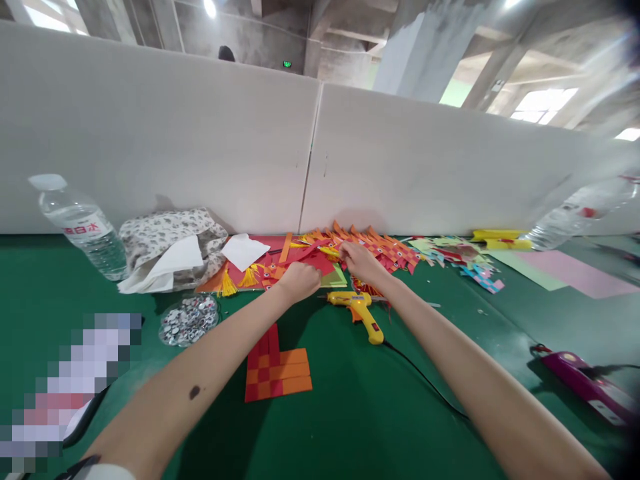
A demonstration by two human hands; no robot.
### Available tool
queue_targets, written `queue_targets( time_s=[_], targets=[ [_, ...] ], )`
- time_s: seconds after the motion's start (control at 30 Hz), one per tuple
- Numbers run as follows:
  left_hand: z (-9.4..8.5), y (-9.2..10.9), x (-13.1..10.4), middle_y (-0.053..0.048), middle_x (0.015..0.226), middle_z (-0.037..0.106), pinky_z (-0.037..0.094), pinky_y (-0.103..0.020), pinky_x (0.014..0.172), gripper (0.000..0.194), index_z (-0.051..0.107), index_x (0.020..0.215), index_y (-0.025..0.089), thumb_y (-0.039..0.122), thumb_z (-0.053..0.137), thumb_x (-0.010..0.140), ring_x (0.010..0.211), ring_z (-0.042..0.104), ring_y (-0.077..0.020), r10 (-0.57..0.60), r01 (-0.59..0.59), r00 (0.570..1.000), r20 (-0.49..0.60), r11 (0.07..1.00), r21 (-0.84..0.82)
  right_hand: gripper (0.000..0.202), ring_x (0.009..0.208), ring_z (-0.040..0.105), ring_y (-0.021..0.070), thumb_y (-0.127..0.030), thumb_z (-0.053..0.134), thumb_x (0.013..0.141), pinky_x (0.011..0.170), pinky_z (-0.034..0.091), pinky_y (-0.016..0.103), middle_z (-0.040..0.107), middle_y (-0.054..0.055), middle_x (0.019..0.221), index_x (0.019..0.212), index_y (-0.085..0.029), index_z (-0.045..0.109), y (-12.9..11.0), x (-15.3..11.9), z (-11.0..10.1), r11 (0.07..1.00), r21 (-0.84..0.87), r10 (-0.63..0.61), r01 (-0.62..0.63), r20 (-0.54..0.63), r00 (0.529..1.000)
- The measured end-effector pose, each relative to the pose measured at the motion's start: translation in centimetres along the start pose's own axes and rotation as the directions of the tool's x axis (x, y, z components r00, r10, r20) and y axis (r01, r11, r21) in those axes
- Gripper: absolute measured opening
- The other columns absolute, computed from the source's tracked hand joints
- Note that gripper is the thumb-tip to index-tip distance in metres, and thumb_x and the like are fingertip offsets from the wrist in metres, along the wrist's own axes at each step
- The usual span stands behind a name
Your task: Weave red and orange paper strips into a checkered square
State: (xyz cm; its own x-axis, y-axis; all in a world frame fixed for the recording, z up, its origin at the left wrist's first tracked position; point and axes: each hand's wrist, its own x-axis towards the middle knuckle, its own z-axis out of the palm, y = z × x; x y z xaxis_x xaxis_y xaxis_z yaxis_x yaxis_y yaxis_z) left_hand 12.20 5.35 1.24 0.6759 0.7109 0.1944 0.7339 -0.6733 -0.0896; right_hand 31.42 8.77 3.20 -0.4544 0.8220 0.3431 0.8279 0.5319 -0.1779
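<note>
Both arms reach forward over a green table. My left hand is closed beside red paper pieces; what its fingers hold, if anything, is hidden. My right hand is closed in a pinch at the near edge of the orange and red paper pile, its fingertips touching something yellow. Between and below the hands lies a yellow glue gun with an orange trigger, its nozzle facing left. Nearer the front, a woven red and orange paper piece lies flat beside my left forearm.
On the left are a water bottle, a patterned cloth bag, a dish of googly eyes and a blurred-out object. Rightward lie paper scraps, pink sheets, another bottle and a purple device. A white partition stands behind.
</note>
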Motion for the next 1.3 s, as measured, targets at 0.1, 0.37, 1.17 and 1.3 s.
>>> queue_targets(
  time_s=[0.1,0.37,1.17,1.3],
  targets=[
    [0.0,0.7,0.5,-0.018,0.082,0.068,0.045,-0.031,0.062,0.021,0.065,0.087,0.006,0.013,0.046,0.083,0.081,0.066,-0.0265,-0.016,0.016,1.000,0.004,1.000,-0.007,0.023,0.074,0.050,0.0185,-0.001,0.034,0.068,0.068,0.039,0.029,0.056,0.004,0.077,0.075,-0.020,0.044,-0.2,0.1,-0.1,1.000,0.014,0.008,-0.008,-0.002,1.000],
    [-0.5,0.9,1.3,-0.016,0.079,0.068,0.047,-0.034,0.062,0.025,0.064,0.088,0.007,0.012,0.039,0.087,0.080,0.066,-0.0292,-0.114,0.112,0.992,-0.051,0.993,-0.043,0.024,0.073,0.054,0.0174,-0.003,0.037,0.068,0.067,0.041,0.027,0.059,0.003,0.077,0.078,-0.019,0.050,0.3,0.2,-0.1,0.996,0.069,0.051,-0.051,0.004,0.999],
    [0.3,1.4,0.4,-0.015,0.079,0.068,0.045,-0.032,0.066,0.025,0.058,0.098,0.010,0.020,0.037,0.090,0.079,0.066,-0.0271,-0.176,0.175,0.984,-0.005,0.981,-0.080,0.020,0.083,0.057,0.0223,-0.014,0.048,0.079,0.072,0.042,0.031,0.062,0.010,0.094,0.099,-0.015,0.052,1.4,2.3,2.0,0.983,0.006,0.182,-0.182,-0.012,0.983],
    [0.4,1.2,0.3,-0.014,0.080,0.068,0.045,-0.032,0.065,0.026,0.057,0.100,0.010,0.022,0.036,0.090,0.080,0.067,-0.0278,-0.185,0.184,0.983,0.000,0.980,-0.076,0.020,0.087,0.056,0.0221,-0.013,0.048,0.080,0.075,0.040,0.030,0.062,0.010,0.096,0.099,-0.016,0.053,1.8,2.3,2.1,0.987,-0.033,0.157,-0.156,0.032,0.987]
  ],
)
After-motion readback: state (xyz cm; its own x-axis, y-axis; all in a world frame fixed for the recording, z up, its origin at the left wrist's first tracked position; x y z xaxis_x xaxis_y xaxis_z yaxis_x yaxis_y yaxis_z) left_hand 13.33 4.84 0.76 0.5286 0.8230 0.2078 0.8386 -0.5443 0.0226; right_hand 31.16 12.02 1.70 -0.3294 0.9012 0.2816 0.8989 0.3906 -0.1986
